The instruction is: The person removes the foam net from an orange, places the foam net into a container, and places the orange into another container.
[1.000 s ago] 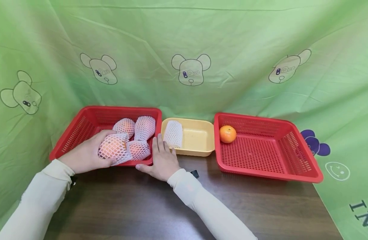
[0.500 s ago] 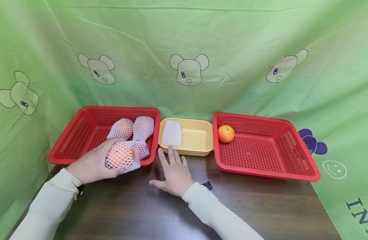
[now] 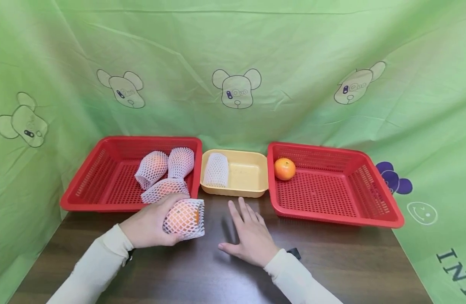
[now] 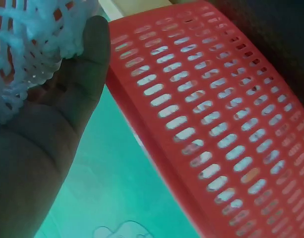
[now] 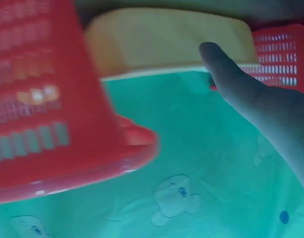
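My left hand (image 3: pixel 151 223) grips an orange in a white foam net (image 3: pixel 181 218), held in front of the left red basket (image 3: pixel 103 207). The net's loose end points right, toward my other hand. In the left wrist view, part of the foam net (image 4: pixel 32 44) shows against the fingers. My right hand (image 3: pixel 252 236) hovers over the table with its fingers spread, holding nothing. Several more fruits in foam nets (image 3: pixel 153 166) lie in the left basket. One thumb or finger (image 5: pixel 236 82) of the right hand shows in the right wrist view.
A yellow tray (image 3: pixel 252 193) between the baskets holds an empty-looking white foam net (image 3: pixel 216 171). A bare orange (image 3: pixel 284 169) sits at the left side of the right red basket (image 3: pixel 339 217). Behind hangs a green cloth (image 3: pixel 179 84); the table (image 3: pixel 202 274) is brown wood.
My left hand has lifted the netted orange out of the left basket and brought it right and nearer. My right hand has left that basket's rim and moved right and nearer.
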Motion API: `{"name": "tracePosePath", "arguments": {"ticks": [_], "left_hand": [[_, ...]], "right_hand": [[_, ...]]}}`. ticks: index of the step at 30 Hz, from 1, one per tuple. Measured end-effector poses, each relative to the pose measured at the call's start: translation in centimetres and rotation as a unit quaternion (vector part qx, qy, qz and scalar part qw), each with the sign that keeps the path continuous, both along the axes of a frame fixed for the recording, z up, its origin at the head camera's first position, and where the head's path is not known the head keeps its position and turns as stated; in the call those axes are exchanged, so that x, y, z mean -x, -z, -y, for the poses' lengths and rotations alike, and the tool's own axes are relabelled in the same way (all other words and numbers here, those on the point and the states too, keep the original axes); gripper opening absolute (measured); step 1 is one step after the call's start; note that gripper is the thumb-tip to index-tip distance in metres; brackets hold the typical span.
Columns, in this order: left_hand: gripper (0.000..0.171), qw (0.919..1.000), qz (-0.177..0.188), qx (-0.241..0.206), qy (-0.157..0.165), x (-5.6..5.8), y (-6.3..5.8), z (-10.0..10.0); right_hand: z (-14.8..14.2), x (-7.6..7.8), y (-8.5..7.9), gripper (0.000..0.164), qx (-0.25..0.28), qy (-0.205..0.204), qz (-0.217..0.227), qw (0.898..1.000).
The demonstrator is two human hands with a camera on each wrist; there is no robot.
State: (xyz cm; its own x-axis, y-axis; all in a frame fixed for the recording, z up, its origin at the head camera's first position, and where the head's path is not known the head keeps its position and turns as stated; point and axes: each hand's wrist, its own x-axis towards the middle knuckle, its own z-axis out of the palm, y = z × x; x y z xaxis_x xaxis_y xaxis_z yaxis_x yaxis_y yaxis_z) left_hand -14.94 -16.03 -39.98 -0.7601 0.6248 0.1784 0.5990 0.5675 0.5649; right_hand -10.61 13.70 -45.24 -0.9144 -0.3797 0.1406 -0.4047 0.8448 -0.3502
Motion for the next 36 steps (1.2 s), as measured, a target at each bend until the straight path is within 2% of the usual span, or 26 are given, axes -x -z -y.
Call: {"name": "tracePosePath", "arguments": {"ticks": [5, 10, 13, 16, 22, 25, 31, 33, 36], "left_hand": [[0.092, 0.9991, 0.024, 0.001, 0.036, -0.8, 1.2, -2.5], [0.09, 0.9947, 0.049, 0.037, 0.082, -1.3, 4.1, -5.6], [0.089, 0.9915, 0.06, 0.062, 0.097, -1.5, 5.6, -6.9], [0.088, 0.9891, 0.064, 0.082, 0.105, -1.6, 6.5, -7.7], [0.087, 0.9879, 0.069, 0.09, 0.106, -1.5, 7.0, -8.2], [0.088, 0.9884, 0.06, 0.089, 0.107, -1.6, 7.0, -8.2], [0.091, 0.99, 0.06, 0.075, 0.103, -1.7, 7.2, -8.2], [0.091, 0.9902, 0.063, 0.072, 0.102, -1.7, 7.2, -8.2], [0.094, 0.9901, 0.064, 0.07, 0.104, -1.8, 7.2, -8.0]], "right_hand": [[-1.9, -1.1, 0.6, 0.112, 0.007, 0.01, 0.008, 1.0], [-3.3, -2.0, 0.9, 0.112, 0.0, 0.015, 0.014, 1.0], [-3.6, -2.4, 1.0, 0.114, -0.006, 0.008, 0.02, 1.0], [-3.7, -2.8, 1.1, 0.116, -0.011, -0.003, 0.024, 1.0], [-3.3, -3.6, 1.0, 0.112, -0.017, -0.029, 0.014, 0.999], [-2.8, -4.2, 0.9, 0.11, -0.012, -0.057, -0.001, 0.998], [-1.5, -5.7, 1.4, 0.101, -0.028, -0.129, -0.066, 0.989], [-1.1, -6.0, 1.7, 0.097, -0.036, -0.138, -0.079, 0.987], [-0.9, -6.2, 1.9, 0.095, -0.037, -0.135, -0.069, 0.988]]}}
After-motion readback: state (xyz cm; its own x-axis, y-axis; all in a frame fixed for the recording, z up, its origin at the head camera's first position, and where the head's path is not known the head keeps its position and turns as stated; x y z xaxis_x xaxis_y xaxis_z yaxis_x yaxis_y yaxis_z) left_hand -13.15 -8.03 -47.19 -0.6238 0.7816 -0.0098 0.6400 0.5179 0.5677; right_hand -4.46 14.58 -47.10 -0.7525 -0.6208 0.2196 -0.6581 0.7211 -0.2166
